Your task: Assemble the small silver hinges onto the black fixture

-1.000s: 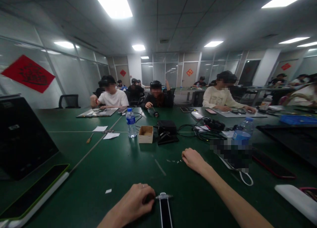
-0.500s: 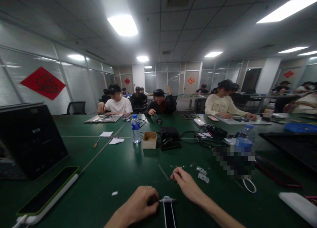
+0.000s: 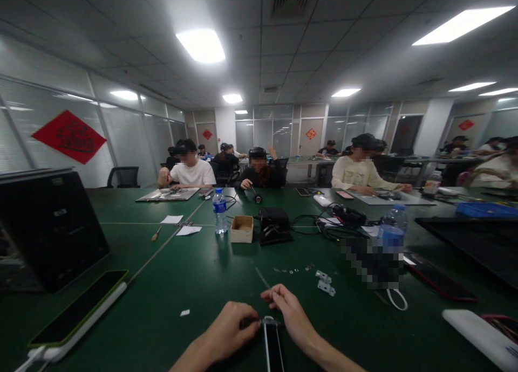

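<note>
In the head view, a narrow device [image 3: 273, 346] with a silver frame and a dark face stands at the bottom centre. A thin metal rod [image 3: 262, 322] crosses its top end. My left hand [image 3: 226, 331] is curled beside the device, thumb and fingers closed on the rod's left end. Just right of and above the device's top is my right hand [image 3: 289, 312], its thumb and fingertips pinched. Anything between those fingers is too small to make out. Beyond that hand a thin clear strip [image 3: 262, 277] lies on the green table [image 3: 154, 307].
Metal brackets [image 3: 325, 283] and several small rings [image 3: 296, 270] lie right of centre. Farther back stand a water bottle [image 3: 219, 213], a small box [image 3: 242, 229] and a black stand [image 3: 275, 225]. A phone [image 3: 81, 307] lies left. People work across the table.
My right hand has moved left and down, from over the table to close by the device's top. My left hand stays at the rod.
</note>
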### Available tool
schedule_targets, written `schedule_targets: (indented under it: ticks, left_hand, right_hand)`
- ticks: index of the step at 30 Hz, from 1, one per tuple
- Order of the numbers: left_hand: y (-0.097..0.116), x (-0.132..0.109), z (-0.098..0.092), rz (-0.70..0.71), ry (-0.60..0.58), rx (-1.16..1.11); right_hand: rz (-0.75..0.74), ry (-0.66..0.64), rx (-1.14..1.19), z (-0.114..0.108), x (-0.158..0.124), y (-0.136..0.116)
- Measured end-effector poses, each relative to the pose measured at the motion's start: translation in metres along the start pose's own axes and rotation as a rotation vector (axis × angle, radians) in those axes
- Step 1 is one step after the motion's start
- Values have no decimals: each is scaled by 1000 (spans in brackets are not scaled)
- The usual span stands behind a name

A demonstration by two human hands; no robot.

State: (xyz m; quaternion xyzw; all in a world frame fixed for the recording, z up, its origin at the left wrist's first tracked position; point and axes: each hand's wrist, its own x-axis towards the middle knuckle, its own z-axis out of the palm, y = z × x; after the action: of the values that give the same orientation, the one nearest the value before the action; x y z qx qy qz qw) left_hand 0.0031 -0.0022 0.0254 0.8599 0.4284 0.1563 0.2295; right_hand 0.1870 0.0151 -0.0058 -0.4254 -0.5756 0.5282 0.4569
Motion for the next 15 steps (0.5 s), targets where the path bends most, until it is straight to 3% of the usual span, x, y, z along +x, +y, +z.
schedule_targets:
  ticks: [7,11,15]
  left_hand:
    - [1,-2,3,68,59,98]
    - [-2,-2,4,60,217,67]
    - [-10,0,12,73,365,4]
  right_hand:
    - [-78,25,-202,2,-7,-11]
    - [-187,24,-413,-2,-10,-20]
    - [-226,-38,-457,0,-11,-25]
